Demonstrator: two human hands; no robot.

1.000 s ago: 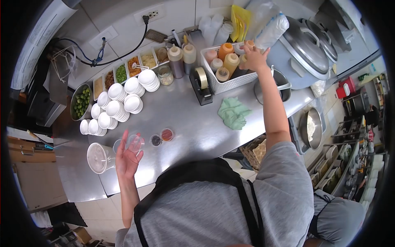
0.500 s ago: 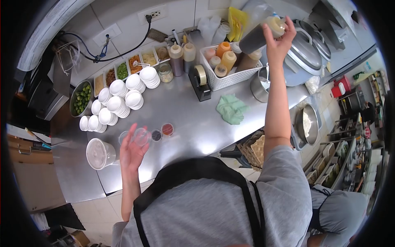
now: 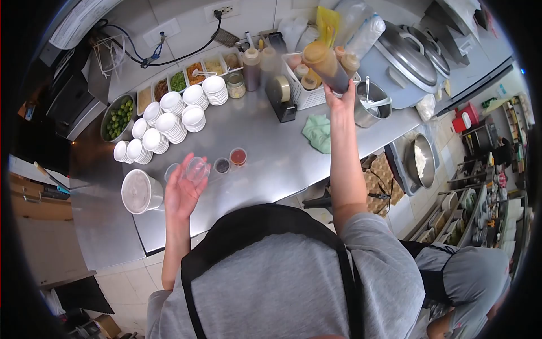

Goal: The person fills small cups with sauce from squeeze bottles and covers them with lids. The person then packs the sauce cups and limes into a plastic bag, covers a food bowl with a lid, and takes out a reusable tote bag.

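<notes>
My left hand point(image 3: 185, 189) holds a small clear cup point(image 3: 196, 168) at its fingers, palm up, above the steel counter point(image 3: 248, 175). Another clear round piece point(image 3: 171, 172) shows behind the fingers. Just to the right stand a cup of dark sauce point(image 3: 222, 165) and a cup of red sauce point(image 3: 238, 156). My right hand point(image 3: 341, 96) is closed on a squeeze bottle point(image 3: 328, 66) with dark contents, tilted over the white basket point(image 3: 307, 101) of sauce bottles. A white tub point(image 3: 141, 192) stands left of my left hand.
Stacks of white cups point(image 3: 168, 121) stand before the topping trays point(image 3: 178, 82). A tape dispenser point(image 3: 280, 99), a green cloth point(image 3: 318, 133) and a steel pot point(image 3: 372, 107) sit along the counter. Another person point(image 3: 474, 271) is at the lower right.
My right hand has lifted the dark bottle from the basket and brought it left and lower, now tipped the other way. My left hand still holds the clear cup.
</notes>
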